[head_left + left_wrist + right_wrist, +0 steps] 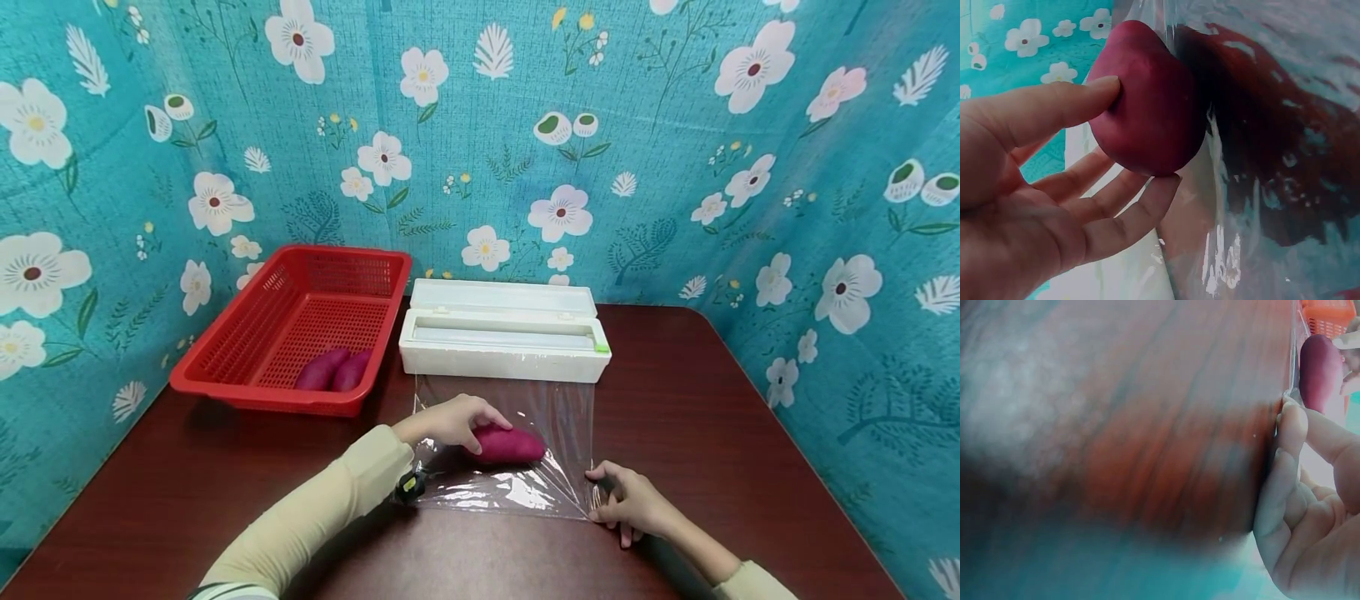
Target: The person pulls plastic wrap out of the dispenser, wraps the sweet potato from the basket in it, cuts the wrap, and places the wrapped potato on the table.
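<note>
A purple sweet potato [512, 446] lies on a sheet of clear plastic wrap [465, 492], which stretches from the white dispenser box [506, 362] toward the near side of the table. My left hand [453, 421] grips the sweet potato's left end; in the left wrist view the thumb presses one side and fingertips touch the other. At the sheet's near right corner, my right hand [628, 504] pinches the wrap between thumb and finger. Creases run from that corner toward the sweet potato. The right wrist view also shows the pinch, with the sweet potato [1321, 372] beyond it.
A red plastic basket [277, 400] stands at the back left, with sweet potatoes [322, 369] in its near right corner. The dispenser's lid [502, 296] is raised, and a green slider [602, 348] sits at its right end. Flowered teal cloth [480, 167] hangs behind the dark brown table [675, 383].
</note>
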{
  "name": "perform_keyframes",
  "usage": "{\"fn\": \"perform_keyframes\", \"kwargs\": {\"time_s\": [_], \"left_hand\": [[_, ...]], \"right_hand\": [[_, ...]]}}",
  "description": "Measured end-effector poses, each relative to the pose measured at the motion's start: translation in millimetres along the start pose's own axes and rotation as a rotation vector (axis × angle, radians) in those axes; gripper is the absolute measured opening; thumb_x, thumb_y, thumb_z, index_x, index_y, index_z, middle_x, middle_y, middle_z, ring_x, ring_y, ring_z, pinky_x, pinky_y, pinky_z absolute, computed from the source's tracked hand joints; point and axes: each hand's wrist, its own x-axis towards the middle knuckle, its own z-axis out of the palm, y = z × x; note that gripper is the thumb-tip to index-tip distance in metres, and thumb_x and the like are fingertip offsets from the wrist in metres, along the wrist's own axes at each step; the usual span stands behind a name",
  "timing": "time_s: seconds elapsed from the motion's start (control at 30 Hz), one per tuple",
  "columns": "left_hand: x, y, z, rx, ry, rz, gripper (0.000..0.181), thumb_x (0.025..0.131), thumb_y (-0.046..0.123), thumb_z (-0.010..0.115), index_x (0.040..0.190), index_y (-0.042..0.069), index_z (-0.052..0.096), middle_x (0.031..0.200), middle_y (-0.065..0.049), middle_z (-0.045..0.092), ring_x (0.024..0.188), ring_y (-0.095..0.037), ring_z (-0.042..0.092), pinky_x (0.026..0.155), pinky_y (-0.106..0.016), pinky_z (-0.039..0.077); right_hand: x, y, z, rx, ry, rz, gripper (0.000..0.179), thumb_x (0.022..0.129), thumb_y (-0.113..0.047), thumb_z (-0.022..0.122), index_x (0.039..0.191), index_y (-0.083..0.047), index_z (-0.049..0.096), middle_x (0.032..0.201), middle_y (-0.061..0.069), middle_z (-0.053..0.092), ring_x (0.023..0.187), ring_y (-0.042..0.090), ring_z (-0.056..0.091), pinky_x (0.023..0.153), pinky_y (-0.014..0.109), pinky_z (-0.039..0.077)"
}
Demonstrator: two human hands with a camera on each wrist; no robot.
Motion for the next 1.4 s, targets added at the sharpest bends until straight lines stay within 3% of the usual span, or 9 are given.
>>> {"fn": "perform_keyframes", "kwargs": {"time_s": [0.23,0.43,0.63,0.77,0.9,1.0,1.1,1.27,1.4], "left_hand": [[0.0,-1.3,2.2,0.03,-0.019,-0.023,0.054,0.064,-0.01,0.07,0.113,0.009,0.062,0.108,-0.007,0.06,0.094,-0.016,0.054,0.078,-0.025,0.044],[0.1,-2.9,2.6,0.121,-0.018,0.0,0.054,0.066,-0.008,0.069,0.116,0.01,0.061,0.111,-0.005,0.06,0.099,-0.013,0.052,0.079,-0.025,0.044],[-0.7,-3.4,2.3,0.155,-0.002,0.023,0.052,0.066,-0.005,0.069,0.115,0.008,0.061,0.11,-0.005,0.06,0.1,-0.013,0.052,0.082,-0.023,0.041],[-4.3,-2.4,1.3,0.19,0.055,0.069,0.048,0.065,0.0,0.071,0.113,0.004,0.061,0.106,-0.007,0.061,0.099,-0.018,0.053,0.084,-0.024,0.04],[-14.8,0.3,-3.1,0.19,0.148,0.072,0.037,0.066,0.002,0.072,0.103,0.001,0.064,0.093,-0.01,0.061,0.086,-0.022,0.056,0.075,-0.025,0.044],[-28.7,0.8,-8.7,0.223,0.19,0.016,0.022,0.067,0.006,0.072,0.089,0.004,0.066,0.079,-0.004,0.06,0.071,-0.017,0.055,0.063,-0.023,0.044],[-46.7,-0.7,-11.8,0.298,0.191,-0.103,0.016,0.065,0.012,0.073,0.078,0.009,0.063,0.066,0.004,0.055,0.06,-0.011,0.049,0.053,-0.024,0.04],[-74.8,-7.6,-6.5,0.378,0.127,-0.306,0.028,0.06,0.017,0.078,0.075,0.012,0.055,0.06,0.006,0.048,0.055,-0.011,0.047,0.05,-0.031,0.04],[-89.2,-14.2,2.4,0.379,0.063,-0.347,0.034,0.056,0.019,0.081,0.074,0.014,0.053,0.058,0.007,0.048,0.054,-0.011,0.048,0.049,-0.031,0.04]], "right_hand": [[0.3,1,-1,0.003,-0.003,-0.01,0.049,0.071,-0.01,0.073,0.112,0.001,0.048,0.053,0.008,0.053,0.035,0.018,0.052,0.029,0.027,0.038],[1.3,1,-1,0.013,-0.014,-0.013,0.048,0.072,-0.009,0.072,0.113,0.002,0.048,0.053,0.007,0.053,0.035,0.017,0.052,0.029,0.027,0.039],[4.3,-3,0,-0.022,0.002,-0.025,0.05,0.071,-0.008,0.073,0.112,0.003,0.048,0.052,0.005,0.053,0.035,0.017,0.053,0.03,0.029,0.039],[5.3,-3,0,-0.045,0.009,-0.074,0.049,0.071,-0.008,0.073,0.11,0.004,0.047,0.051,0.002,0.053,0.036,0.015,0.053,0.03,0.027,0.039],[5.2,-6,0,-0.054,0.003,-0.1,0.049,0.072,-0.01,0.072,0.11,0.006,0.045,0.051,-0.001,0.053,0.037,0.015,0.054,0.031,0.027,0.04],[5.1,-10,-1,-0.06,-0.004,-0.091,0.052,0.073,-0.01,0.072,0.112,0.009,0.044,0.053,0.001,0.054,0.039,0.017,0.055,0.033,0.029,0.04],[3.9,-12,-1,-0.071,-0.001,-0.083,0.054,0.073,-0.009,0.071,0.114,0.008,0.041,0.053,0.001,0.054,0.04,0.017,0.055,0.033,0.028,0.041],[1.3,-13,-1,-0.059,0.004,-0.072,0.05,0.074,-0.006,0.07,0.111,0.006,0.038,0.053,0.002,0.054,0.04,0.017,0.054,0.034,0.026,0.04],[0.3,-12,-1,-0.053,0.006,-0.065,0.045,0.073,-0.004,0.07,0.103,0.003,0.037,0.053,0.003,0.054,0.039,0.019,0.054,0.033,0.027,0.04]]}}
